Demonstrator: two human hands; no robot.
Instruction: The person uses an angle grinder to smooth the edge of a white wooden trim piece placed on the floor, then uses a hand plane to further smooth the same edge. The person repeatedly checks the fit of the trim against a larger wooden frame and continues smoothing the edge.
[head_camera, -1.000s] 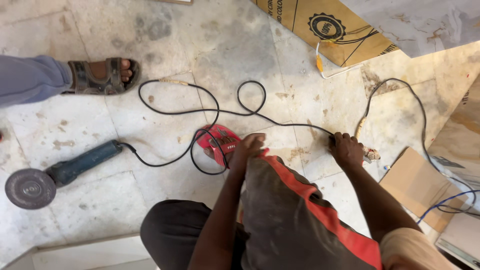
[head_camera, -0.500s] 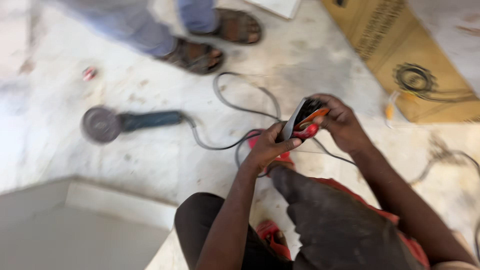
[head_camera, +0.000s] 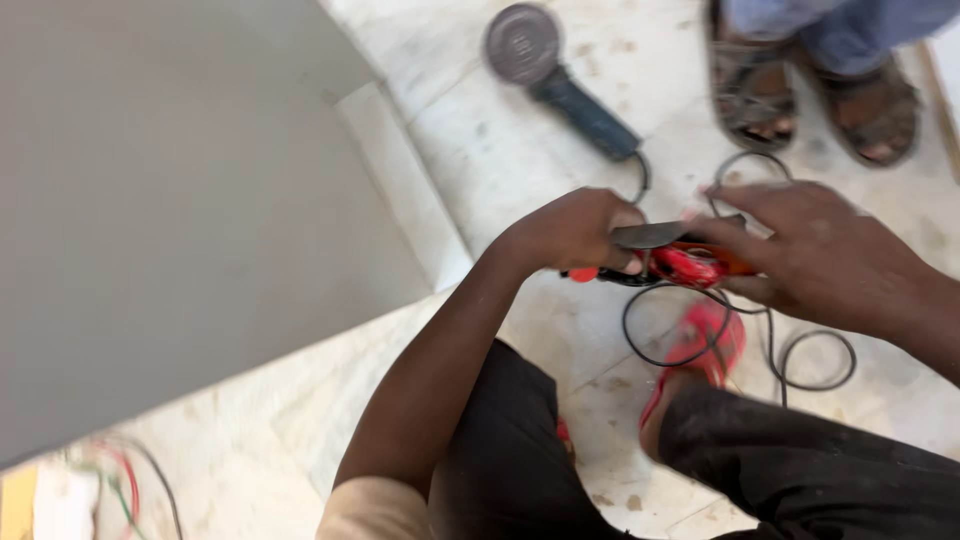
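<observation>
Head view: you hold a red power tool (head_camera: 690, 262) between both hands above the floor (head_camera: 500, 150).
Your left hand (head_camera: 575, 230) has its grip closed on the tool's near end; your right hand (head_camera: 815, 255) wraps the far end. Its black cord (head_camera: 790, 350) loops below, and an angle grinder (head_camera: 560, 80) lies well apart.

- The single head-worn camera is looking steeply down — close over the person's left hand (head_camera: 575, 232) and right hand (head_camera: 815, 258).
- It is taking in knees, pale floor (head_camera: 500, 150) and a grey slab (head_camera: 170, 200) at left.
</observation>
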